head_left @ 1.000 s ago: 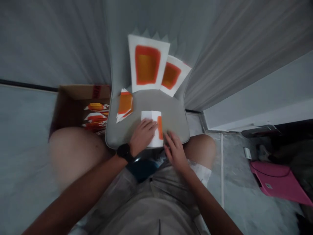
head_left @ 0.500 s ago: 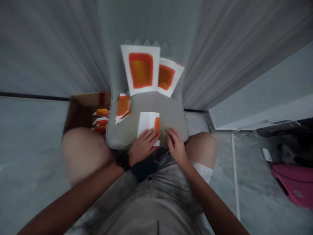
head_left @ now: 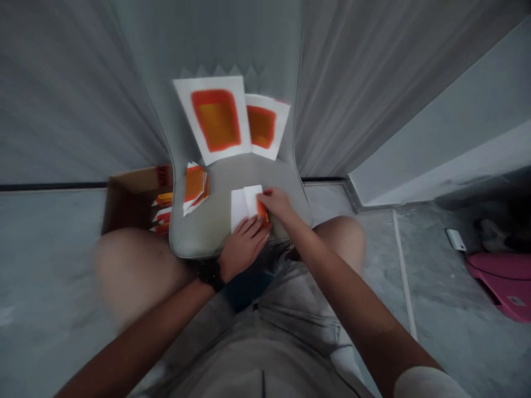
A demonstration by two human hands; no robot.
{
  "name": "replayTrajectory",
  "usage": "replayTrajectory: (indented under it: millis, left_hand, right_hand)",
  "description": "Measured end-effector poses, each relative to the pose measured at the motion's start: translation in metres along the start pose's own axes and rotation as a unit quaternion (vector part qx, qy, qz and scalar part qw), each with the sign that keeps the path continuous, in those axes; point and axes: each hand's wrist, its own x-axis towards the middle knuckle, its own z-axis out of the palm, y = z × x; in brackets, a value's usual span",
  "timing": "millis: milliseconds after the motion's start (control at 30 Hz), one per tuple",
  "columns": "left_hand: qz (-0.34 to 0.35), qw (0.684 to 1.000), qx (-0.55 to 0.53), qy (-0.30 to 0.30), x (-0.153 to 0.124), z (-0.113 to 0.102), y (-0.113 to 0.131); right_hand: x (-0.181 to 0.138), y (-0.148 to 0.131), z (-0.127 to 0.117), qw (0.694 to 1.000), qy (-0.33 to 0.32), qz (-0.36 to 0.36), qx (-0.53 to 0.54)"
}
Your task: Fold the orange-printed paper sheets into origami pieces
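Note:
A white sheet of paper (head_left: 238,204) with an orange and red print lies on the grey chair seat in front of me, its right part folded over. My left hand (head_left: 244,243) rests flat on the lower part of the sheet, fingers stretched out. At the right edge of the folded part, my right hand (head_left: 276,202) pinches the paper, its thumb partly hidden. Left of the sheet is a small stack of folded orange and white papers (head_left: 194,185). Two larger printed sheets, one on the left (head_left: 215,121) and one on the right (head_left: 265,124), lean on the backrest.
A cardboard box (head_left: 136,182) with several orange and white folded papers stands on the floor left of the chair (head_left: 203,235). My knees flank the seat. On the floor at the right lie a pink object (head_left: 501,282) and a small white device (head_left: 455,239).
My right hand has moved left and forward onto the sheet's right edge, and the right part now shows a fold. My left hand stays on the paper. The camera view has shifted.

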Motion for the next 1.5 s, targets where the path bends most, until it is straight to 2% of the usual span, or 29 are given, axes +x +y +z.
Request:
replayTrajectory:
  millis: [200, 300, 400, 500, 667, 900, 1067, 1200, 1367, 1433, 1500]
  left_hand:
    - [-0.02, 0.999, -0.032, 0.02, 0.01, -0.012, -0.026]
    - [-0.007, 0.998, -0.063, 0.018, 0.02, -0.016, -0.054]
    - [0.013, 0.997, -0.076, -0.003, 0.03, -0.015, -0.086]
    - [0.011, 0.998, -0.062, -0.018, 0.035, -0.011, -0.105]
    - [-0.008, 0.998, -0.057, -0.02, 0.04, -0.008, -0.102]
    - [-0.069, 0.997, -0.045, 0.006, 0.042, -0.003, -0.094]
    - [-0.095, 0.994, -0.055, 0.013, 0.045, -0.003, -0.099]
    - [-0.093, 0.995, -0.041, 0.002, 0.048, -0.004, -0.101]
    - [-0.095, 0.995, -0.007, -0.002, 0.049, -0.001, -0.101]
    - [-0.099, 0.995, -0.007, -0.003, 0.049, -0.001, -0.1]
    - [-0.102, 0.995, -0.011, -0.006, 0.049, -0.002, -0.101]
  right_hand:
    - [0.023, -0.019, 0.007, 0.999, -0.024, -0.032, -0.037]
    - [0.029, -0.015, 0.008, 0.998, -0.028, -0.033, -0.054]
    - [0.03, -0.007, 0.006, 0.996, -0.011, -0.069, -0.057]
    - [0.028, -0.001, 0.007, 0.994, 0.014, -0.094, -0.058]
    - [0.028, -0.001, 0.018, 0.995, 0.04, -0.078, -0.046]
    - [0.013, 0.006, 0.035, 0.978, 0.096, -0.186, -0.021]
    - [0.011, 0.012, 0.039, 0.971, 0.103, -0.218, 0.011]
    - [0.014, 0.012, 0.041, 0.974, 0.081, -0.211, 0.034]
    - [0.014, 0.009, 0.043, 0.971, 0.089, -0.213, 0.052]
    - [0.019, 0.007, 0.043, 0.978, 0.089, -0.177, 0.061]
    - [0.027, 0.003, 0.041, 0.988, 0.081, -0.112, 0.065]
